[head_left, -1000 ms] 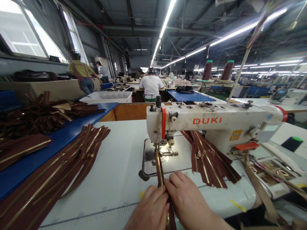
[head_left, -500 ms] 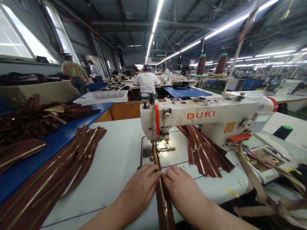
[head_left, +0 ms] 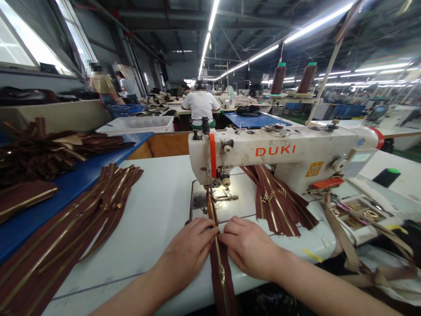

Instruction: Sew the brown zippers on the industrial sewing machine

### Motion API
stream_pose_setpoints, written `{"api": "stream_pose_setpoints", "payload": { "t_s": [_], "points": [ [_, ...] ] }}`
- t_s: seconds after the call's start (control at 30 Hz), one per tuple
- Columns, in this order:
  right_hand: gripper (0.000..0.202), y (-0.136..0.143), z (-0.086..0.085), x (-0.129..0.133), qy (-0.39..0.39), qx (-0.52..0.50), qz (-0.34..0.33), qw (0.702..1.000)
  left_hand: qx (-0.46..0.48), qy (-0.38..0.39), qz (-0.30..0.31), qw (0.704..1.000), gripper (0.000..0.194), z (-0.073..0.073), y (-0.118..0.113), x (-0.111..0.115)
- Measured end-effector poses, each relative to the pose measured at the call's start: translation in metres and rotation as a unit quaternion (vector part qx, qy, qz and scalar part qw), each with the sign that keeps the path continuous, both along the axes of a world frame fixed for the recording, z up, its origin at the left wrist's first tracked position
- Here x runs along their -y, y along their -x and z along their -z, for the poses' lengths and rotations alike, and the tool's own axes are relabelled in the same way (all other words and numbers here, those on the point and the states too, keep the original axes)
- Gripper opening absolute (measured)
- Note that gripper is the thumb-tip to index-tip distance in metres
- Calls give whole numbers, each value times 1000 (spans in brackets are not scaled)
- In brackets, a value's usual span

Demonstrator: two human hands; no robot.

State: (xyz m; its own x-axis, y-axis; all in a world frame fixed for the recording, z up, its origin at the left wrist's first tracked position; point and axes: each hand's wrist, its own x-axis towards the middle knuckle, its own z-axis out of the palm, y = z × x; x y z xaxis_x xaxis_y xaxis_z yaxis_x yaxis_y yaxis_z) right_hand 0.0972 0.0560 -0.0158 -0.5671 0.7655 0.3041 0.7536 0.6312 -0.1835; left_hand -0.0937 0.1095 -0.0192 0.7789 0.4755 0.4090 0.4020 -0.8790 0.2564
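Observation:
A brown zipper (head_left: pixel 221 270) with gold teeth runs from under the presser foot of the white sewing machine (head_left: pixel 241 151) toward me and hangs over the table's front edge. My left hand (head_left: pixel 192 243) is closed on its left side, fingertips pinching the tape just in front of the needle plate (head_left: pixel 241 204). On the opposite side my right hand (head_left: pixel 246 241) has its fingers curled and pressed to the tape's right edge. The gold slider lies nearer me than both hands. What the fingertips grip underneath is hidden.
Many brown zippers (head_left: pixel 75 219) lie on the left of the table, and another fanned bunch (head_left: pixel 276 202) lies under the machine arm. A parts tray (head_left: pixel 358 215) and beige straps (head_left: pixel 342 245) are at right. Thread cones (head_left: pixel 279 79) stand behind. A co-worker in white (head_left: pixel 200 105) sits ahead.
The view has shifted slightly, so machine and table appear a little higher and further left. Both hands keep their hold on the zipper; the right fingers sit slightly further from the left ones.

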Motion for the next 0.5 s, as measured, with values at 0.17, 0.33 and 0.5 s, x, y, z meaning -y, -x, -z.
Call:
{"api": "stream_pose_setpoints", "payload": {
  "t_s": [0.17,0.33,0.5],
  "points": [
    [19,-6,3,2,3,-25,-1,1000,0,1,1,1000,27,-1,1,1],
    [20,-5,3,4,0,-2,15,1000,-2,-1,1,1000,27,2,1,1],
    [14,2,3,1,-51,73,14,996,-8,1,1,1000,25,2,0,1]
  ]
}}
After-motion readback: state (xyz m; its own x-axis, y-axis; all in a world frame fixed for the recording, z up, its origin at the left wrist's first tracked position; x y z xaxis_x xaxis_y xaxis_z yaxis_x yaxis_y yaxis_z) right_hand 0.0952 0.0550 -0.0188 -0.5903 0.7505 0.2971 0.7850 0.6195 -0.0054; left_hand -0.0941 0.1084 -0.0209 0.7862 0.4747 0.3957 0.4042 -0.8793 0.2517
